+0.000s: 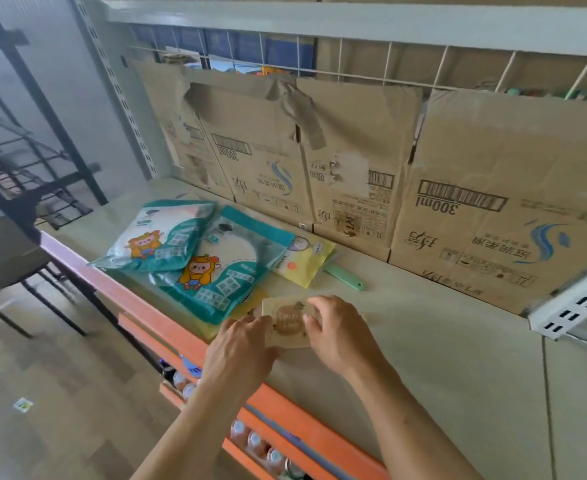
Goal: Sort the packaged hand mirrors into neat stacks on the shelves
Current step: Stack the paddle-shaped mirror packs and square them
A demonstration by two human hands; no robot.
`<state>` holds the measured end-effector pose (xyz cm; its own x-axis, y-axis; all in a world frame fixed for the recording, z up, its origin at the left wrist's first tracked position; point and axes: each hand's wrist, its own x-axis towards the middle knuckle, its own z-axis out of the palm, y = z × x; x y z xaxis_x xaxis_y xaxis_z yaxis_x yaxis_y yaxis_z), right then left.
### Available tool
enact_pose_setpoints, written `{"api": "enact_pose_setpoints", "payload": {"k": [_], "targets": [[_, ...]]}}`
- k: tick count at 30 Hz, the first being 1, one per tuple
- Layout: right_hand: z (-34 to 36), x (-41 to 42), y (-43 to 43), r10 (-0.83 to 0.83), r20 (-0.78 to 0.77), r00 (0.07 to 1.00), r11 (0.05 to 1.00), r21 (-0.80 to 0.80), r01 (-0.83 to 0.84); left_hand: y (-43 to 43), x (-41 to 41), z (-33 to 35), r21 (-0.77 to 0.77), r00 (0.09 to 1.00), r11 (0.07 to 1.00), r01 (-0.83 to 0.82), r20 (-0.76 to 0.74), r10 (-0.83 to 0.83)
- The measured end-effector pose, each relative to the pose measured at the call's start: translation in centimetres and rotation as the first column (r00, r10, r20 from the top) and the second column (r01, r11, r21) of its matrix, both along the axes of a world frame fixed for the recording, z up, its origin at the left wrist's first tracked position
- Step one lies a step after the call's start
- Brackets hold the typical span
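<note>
Beyond your fingers [320,303], flattened cardboard boxes [354,161] line the wire back [389,60] of the shelf [458,358]. Left of your fingers, a dark metal staircase [25,150] stands against a pale wall [60,64]. Below them lies wood-look flooring [60,393] in soft, even light.

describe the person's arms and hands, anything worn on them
Both arms are bare from the bottom of the picture up to the left hand and the right hand. No sleeves, gloves, watch, bracelet or rings show on either. The fingernails are too blurred to judge.
</note>
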<state>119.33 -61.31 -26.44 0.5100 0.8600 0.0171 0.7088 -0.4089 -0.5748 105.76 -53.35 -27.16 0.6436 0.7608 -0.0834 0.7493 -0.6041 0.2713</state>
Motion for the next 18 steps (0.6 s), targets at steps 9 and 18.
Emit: {"api": "enact_pose_setpoints", "payload": {"k": [9,18], "targets": [[-0.8,-1.0,3.7,-0.070,0.040,0.997,0.988,-0.132,0.075,2.2,-0.9,-0.2,0.038,0.966,0.968,0.249,0.055,-0.251],[-0.3,0.0,2.5,-0.305,0.011,0.952,0.940,-0.157,0.303,4.1,-0.3,-0.5,0.007,0.947,0.955,0.298,0.125,-0.297]]}}
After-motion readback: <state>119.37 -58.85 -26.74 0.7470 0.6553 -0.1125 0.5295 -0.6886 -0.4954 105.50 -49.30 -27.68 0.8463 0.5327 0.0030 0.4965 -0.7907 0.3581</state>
